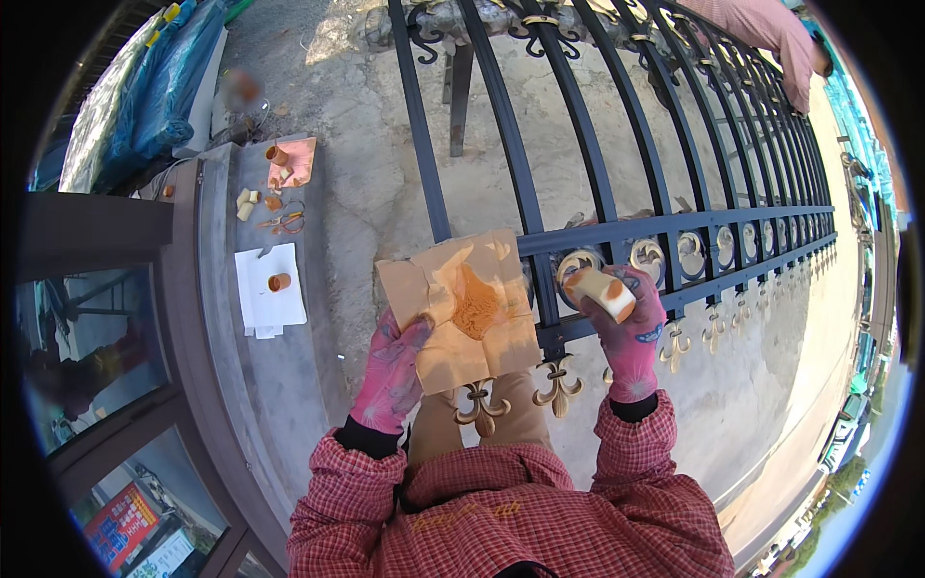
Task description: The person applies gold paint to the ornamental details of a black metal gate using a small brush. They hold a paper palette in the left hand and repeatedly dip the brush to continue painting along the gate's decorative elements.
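While a creased cardboard sheet (438, 337) is gripped at its left edge by the pink-gloved left hand (390, 371) in the head view, a cream cylinder (599, 291) with an orange-stained end is clasped by the pink-gloved right hand (633, 332). A patch of orange powder (477, 306) is carried near the middle of the sheet, which is held in front of the dark metal fence (674, 223). A gold ring ornament (578, 260) is partly covered by the cylinder; whether it is touched cannot be told. Gold finials (557, 387) are set along the fence's near edge. On the grey ledge (289, 385) to the left, a brown cup (279, 282) is placed on white paper (265, 313), and scissors (289, 222) are laid beyond. At upper right, another person's sleeve (756, 29) is seen.
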Demonstrator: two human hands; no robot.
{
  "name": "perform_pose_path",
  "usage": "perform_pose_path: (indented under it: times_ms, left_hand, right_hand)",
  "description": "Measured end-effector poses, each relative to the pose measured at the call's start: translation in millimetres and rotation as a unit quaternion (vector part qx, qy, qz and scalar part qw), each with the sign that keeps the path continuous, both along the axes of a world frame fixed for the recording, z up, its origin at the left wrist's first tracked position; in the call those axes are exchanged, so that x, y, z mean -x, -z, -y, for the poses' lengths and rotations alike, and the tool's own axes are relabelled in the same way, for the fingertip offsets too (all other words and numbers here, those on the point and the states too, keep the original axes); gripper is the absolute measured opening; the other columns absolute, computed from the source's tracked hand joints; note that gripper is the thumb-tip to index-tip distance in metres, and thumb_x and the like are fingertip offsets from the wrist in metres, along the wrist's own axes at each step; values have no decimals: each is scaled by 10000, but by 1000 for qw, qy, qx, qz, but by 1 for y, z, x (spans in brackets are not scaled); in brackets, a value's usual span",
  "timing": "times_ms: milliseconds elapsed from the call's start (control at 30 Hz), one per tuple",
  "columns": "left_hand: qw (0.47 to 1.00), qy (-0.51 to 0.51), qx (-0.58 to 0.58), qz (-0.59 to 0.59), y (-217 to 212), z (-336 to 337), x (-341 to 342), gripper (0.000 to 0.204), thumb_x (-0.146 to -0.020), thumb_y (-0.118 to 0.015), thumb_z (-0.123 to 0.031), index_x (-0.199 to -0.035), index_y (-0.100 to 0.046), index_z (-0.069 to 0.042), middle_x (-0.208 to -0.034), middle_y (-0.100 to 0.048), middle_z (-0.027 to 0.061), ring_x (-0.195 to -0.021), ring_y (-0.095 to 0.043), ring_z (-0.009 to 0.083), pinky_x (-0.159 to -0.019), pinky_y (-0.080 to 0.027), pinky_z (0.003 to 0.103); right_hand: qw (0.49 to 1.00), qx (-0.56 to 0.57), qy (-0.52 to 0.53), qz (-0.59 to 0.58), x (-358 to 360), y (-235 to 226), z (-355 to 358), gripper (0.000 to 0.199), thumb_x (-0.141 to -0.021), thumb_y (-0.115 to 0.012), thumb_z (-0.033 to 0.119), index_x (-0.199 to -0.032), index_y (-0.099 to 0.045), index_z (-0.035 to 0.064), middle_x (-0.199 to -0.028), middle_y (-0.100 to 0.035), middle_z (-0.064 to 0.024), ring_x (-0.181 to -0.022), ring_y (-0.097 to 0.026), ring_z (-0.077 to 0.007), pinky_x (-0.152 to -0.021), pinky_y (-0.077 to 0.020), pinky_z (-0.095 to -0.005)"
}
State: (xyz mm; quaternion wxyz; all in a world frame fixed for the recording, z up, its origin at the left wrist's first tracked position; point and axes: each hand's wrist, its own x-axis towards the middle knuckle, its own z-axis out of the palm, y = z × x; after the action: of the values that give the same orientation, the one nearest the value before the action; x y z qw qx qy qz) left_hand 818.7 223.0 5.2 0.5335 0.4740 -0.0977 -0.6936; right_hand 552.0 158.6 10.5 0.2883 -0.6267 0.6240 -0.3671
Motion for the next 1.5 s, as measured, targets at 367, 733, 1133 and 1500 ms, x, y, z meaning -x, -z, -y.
perform_pose_path:
  times_ms: [367, 733, 1133, 1500]
  left_hand:
    - [999, 49, 0, 15, 0, -8, 1, 434, -913, -533, -58, -1329, -408, -59, -1209, -528, 53, -1109, -532, 170, -915, -479, 321]
    - [999, 35, 1, 13, 3, 2, -6, 428, -890, -589, -92, -1295, -453, -74, -1134, -557, 23, -1045, -546, 138, -902, -469, 293]
    - [999, 15, -17, 46, -6, 15, -5, 476, -893, -585, -106, -1330, -403, -57, -1174, -529, 42, -1062, -536, 143, -913, -464, 298]
    - [999, 8, -25, 36, -3, 19, -5, 460, -899, -587, -99, -1322, -413, -50, -1091, -542, 8, -1016, -531, 110, -897, -456, 275]
  right_hand:
    - [971, 46, -178, -156, -40, -40, -25, 525, -513, -803, 55, -970, -546, 85, -1013, -626, -88, -929, -585, -312, -780, -476, -406]
    - [989, -42, 122, -72, 37, 50, -18, 405, -666, -797, 111, -1004, -584, 42, -944, -636, -117, -855, -631, -273, -731, -507, -337]
    - [986, -50, 27, -157, 31, 84, 12, 478, -585, -792, 64, -1015, -584, 57, -988, -616, -134, -926, -588, -339, -785, -484, -395]
    - [977, 14, -36, -210, 23, 90, 6, 480, -573, -780, 3, -1013, -600, 67, -992, -632, -123, -910, -606, -313, -786, -495, -374]
